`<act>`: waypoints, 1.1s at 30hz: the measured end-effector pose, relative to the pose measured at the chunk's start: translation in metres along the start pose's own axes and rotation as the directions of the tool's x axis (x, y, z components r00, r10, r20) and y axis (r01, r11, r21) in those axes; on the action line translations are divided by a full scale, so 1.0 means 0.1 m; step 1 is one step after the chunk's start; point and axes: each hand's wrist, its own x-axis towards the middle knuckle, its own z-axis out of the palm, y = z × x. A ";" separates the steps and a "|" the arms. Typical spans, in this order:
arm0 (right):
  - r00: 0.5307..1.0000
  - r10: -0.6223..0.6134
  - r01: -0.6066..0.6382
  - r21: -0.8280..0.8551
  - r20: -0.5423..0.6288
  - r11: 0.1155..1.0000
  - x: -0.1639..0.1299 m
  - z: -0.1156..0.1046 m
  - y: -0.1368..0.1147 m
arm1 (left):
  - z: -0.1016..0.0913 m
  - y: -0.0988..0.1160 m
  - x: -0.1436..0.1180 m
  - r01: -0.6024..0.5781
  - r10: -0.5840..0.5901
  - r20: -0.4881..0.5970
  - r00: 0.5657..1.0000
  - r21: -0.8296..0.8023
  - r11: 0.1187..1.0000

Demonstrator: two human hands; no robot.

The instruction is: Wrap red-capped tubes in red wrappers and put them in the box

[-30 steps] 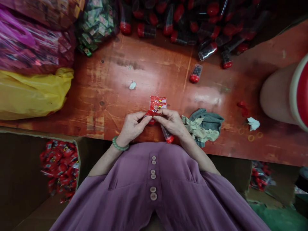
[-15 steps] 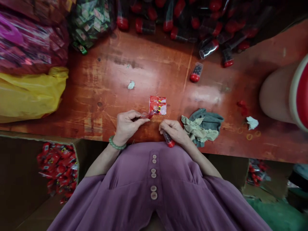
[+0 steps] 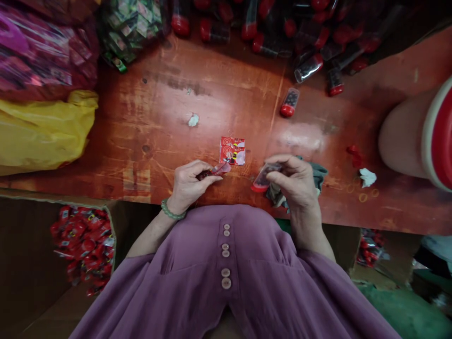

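Your left hand (image 3: 189, 181) pinches a small red sachet (image 3: 216, 170) between thumb and forefinger, fingers closed on it, just below the sachet stack (image 3: 232, 150) on the bench (image 3: 226, 103). Your right hand (image 3: 296, 181) grips a red-capped tube (image 3: 262, 178), fingers curled shut round it, cap toward you, to the right of the stack and over the grey-green cloth (image 3: 318, 172).

Judgement: sachet and tube stand apart. Steady the tube and keep the pinch at the sachet's edge, so it stays flat as you bring the two together.

Bench: worn red wood, scuffed. Loose tube (image 3: 289, 102) up and right of the stack; heap of tubes (image 3: 282, 28) along the far edge. Yellow bag (image 3: 42, 132) far left. Box of red packets (image 3: 83, 245) lower left, below the bench edge.
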 end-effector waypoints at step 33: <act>0.960 -0.170 0.229 -0.278 0.223 0.933 0.24 0.32 -0.04 | -0.01 -0.04 -0.03 0.189 -0.158 0.289 0.944 -0.084 0.978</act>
